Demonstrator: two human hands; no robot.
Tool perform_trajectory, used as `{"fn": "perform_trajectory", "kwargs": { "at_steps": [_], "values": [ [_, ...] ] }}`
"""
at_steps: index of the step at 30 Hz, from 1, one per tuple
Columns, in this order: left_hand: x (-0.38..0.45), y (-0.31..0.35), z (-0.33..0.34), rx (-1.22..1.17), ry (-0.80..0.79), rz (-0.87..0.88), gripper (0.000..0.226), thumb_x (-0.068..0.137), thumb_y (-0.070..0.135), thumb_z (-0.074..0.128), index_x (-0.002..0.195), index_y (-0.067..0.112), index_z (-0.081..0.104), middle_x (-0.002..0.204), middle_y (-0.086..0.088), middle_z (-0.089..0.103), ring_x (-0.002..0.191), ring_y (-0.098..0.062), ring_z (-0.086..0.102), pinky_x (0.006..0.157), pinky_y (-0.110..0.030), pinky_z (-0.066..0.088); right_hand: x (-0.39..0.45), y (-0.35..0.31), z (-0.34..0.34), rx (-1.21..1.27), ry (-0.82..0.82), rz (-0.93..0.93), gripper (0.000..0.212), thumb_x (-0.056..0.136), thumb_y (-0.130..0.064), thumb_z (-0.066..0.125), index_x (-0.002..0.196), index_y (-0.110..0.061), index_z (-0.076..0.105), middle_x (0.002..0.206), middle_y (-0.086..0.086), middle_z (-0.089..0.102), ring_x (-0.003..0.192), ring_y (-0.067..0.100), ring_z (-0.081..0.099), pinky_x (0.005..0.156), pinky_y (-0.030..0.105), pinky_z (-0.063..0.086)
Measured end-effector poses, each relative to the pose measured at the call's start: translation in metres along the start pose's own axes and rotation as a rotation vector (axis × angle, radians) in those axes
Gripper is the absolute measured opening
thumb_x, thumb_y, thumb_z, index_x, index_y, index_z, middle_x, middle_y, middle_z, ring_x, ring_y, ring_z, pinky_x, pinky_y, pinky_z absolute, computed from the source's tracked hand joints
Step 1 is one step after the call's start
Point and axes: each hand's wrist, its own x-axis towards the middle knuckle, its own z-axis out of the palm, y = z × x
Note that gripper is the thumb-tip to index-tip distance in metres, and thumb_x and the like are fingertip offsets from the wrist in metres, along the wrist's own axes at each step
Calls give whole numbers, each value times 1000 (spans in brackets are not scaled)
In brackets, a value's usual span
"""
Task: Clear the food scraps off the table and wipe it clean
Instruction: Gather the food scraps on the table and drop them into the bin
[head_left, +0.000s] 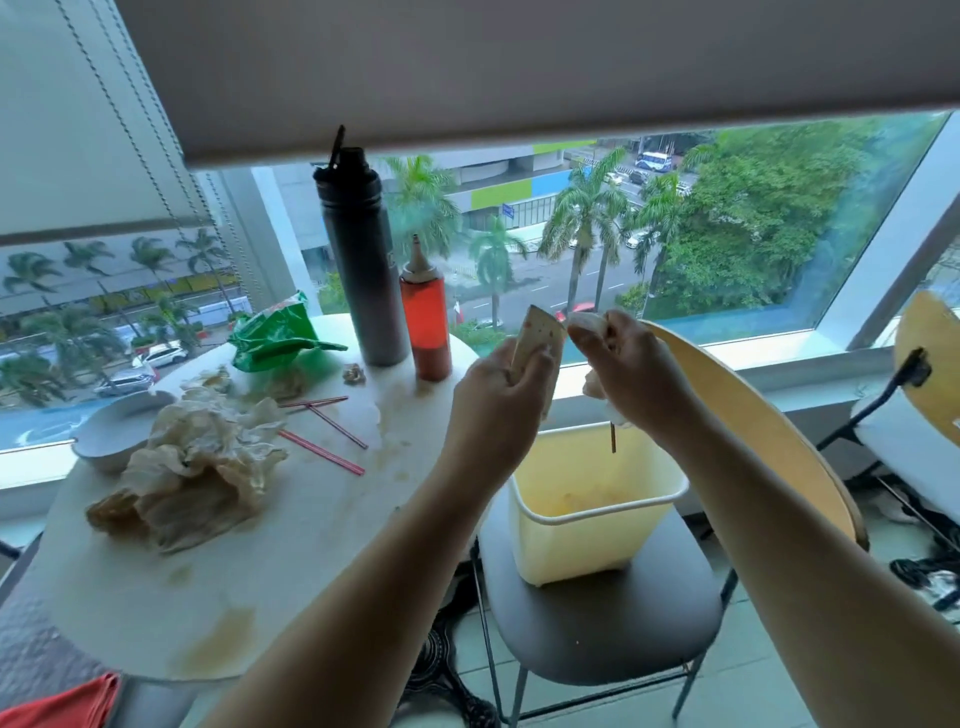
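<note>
A round white table (291, 587), stained brown near its front edge and middle, is seen by the window. A pale yellow plastic bin (597, 540) is set on a grey chair seat (602, 623) just beside the table's right edge. A large crumpled greasy paper wrapper (192, 467) lies on the table's left half, touching a white bowl (119, 426) at the left edge. A tall dark metal bottle (358, 260) and a red squeeze bottle (426, 317) stand upright at the far edge, with a crumpled green plastic bag (275, 338) to their left; no writing can be read on any of them. Three thin red sticks (322, 452) lie near the middle, their long axes running diagonally.

Above the bin, a beige paper sleeve (537, 338) is gripped by the left hand (498, 395), its long axis roughly upright and tilted slightly right. Crumpled pale paper (589, 322) is pinched by the closed fingers of the right hand (628, 374), and a thin stick (613, 436) hangs below it, pointing down into the bin.
</note>
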Motion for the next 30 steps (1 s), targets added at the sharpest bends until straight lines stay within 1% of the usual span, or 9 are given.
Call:
{"fn": "perform_trajectory", "kwargs": {
  "at_steps": [3, 6, 11, 14, 18, 20, 23, 26, 30],
  "values": [
    [4, -14, 28, 43, -59, -20, 40, 91, 51, 48, 95, 17, 67, 81, -5, 71, 81, -21, 65, 75, -38, 53, 4, 24, -4, 128, -37, 38, 52, 96, -57, 40, 93, -7, 53, 77, 11, 57, 59, 18, 63, 63, 47, 58],
    [10, -35, 55, 69, -60, -45, 33, 96, 50, 52, 101, 22, 69, 86, -2, 72, 84, -22, 65, 76, -38, 52, 8, 57, -2, 253, -81, 53, 46, 99, -56, 31, 87, -18, 53, 85, 10, 48, 58, 14, 54, 57, 42, 53],
    [15, -70, 90, 90, -95, -149, 31, 98, 45, 52, 104, 20, 68, 92, -4, 72, 83, -23, 67, 76, -45, 57, 8, 103, 2, 188, -82, 80, 33, 109, -23, 33, 92, -2, 53, 94, 6, 45, 65, 9, 54, 57, 28, 49],
    [16, -96, 109, 113, -119, -213, 31, 93, 49, 50, 97, 23, 66, 89, -2, 71, 81, -22, 67, 75, -49, 57, 8, 134, 12, 148, -144, 88, 27, 108, -30, 37, 95, -13, 52, 99, 10, 45, 63, 14, 58, 55, 37, 55],
    [18, -123, 127, 131, -151, -302, 17, 94, 34, 56, 89, 20, 64, 85, -3, 69, 79, -25, 65, 68, -46, 55, 1, 168, 29, 71, -257, 161, 25, 106, -45, 38, 91, -30, 50, 105, 4, 40, 67, 22, 67, 60, 37, 59],
    [20, -129, 134, 108, -162, -339, 15, 94, 31, 53, 93, 19, 62, 90, -5, 67, 82, -25, 65, 68, -44, 56, -2, 178, 35, 36, -298, 187, 25, 105, -47, 38, 88, -32, 49, 104, 4, 40, 68, 22, 66, 57, 29, 57],
    [21, -138, 143, 137, -211, -370, 20, 96, 31, 50, 110, 20, 59, 103, -7, 65, 91, -24, 64, 70, -31, 57, -5, 191, 39, 13, -339, 215, 25, 106, -43, 41, 90, -26, 51, 102, 4, 41, 78, 21, 62, 56, 16, 52],
    [23, -148, 149, 221, -243, -379, 31, 94, 39, 47, 118, 23, 57, 110, -7, 62, 95, -24, 62, 83, -43, 56, -8, 205, 43, -90, -399, 235, 24, 105, -46, 41, 93, -28, 50, 102, -1, 42, 93, 19, 53, 69, 20, 54],
    [25, -145, 152, 293, -297, -381, 25, 101, 36, 48, 120, 21, 55, 114, -7, 56, 96, -21, 59, 88, -43, 53, -13, 214, 45, -306, -516, 292, 30, 102, -53, 41, 112, -26, 50, 115, 0, 42, 108, 22, 45, 95, 38, 43]
  ]
}}
